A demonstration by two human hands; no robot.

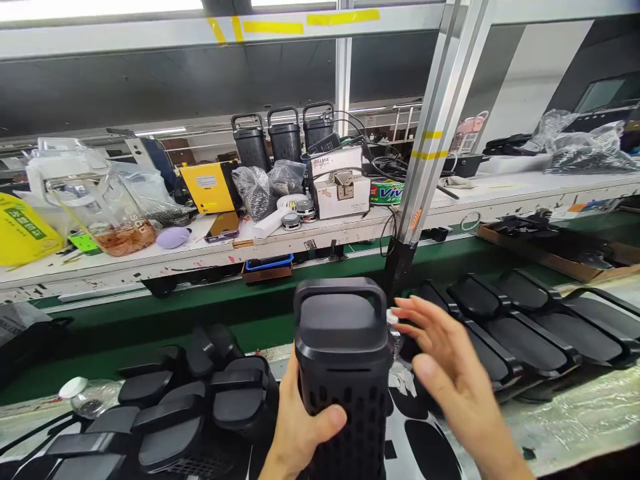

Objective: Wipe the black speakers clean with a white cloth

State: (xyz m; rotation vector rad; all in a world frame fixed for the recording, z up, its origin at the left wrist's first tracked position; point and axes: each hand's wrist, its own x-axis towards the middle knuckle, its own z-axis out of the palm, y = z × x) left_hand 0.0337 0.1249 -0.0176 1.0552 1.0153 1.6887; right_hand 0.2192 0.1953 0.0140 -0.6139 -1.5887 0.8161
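Observation:
A black perforated case with a carrying handle (343, 333) stands upright in front of me, its top and slotted side facing me. My left hand (305, 420) is wrapped round its lower left side, thumb across the front. To the right of the case, my right hand (450, 373) is raised with fingers apart and nothing in it. Behind that hand, part of a clear bottle with a white cap (393, 323) shows. Below lies a white sheet with black oval shapes (430, 447).
Several similar black cases (170, 433) stand at left beside a clear bottle (95, 397). More black handled units (530, 340) line the right side. A cluttered shelf (200, 257) crosses behind, with a metal post (425, 133) and a white box (343, 193).

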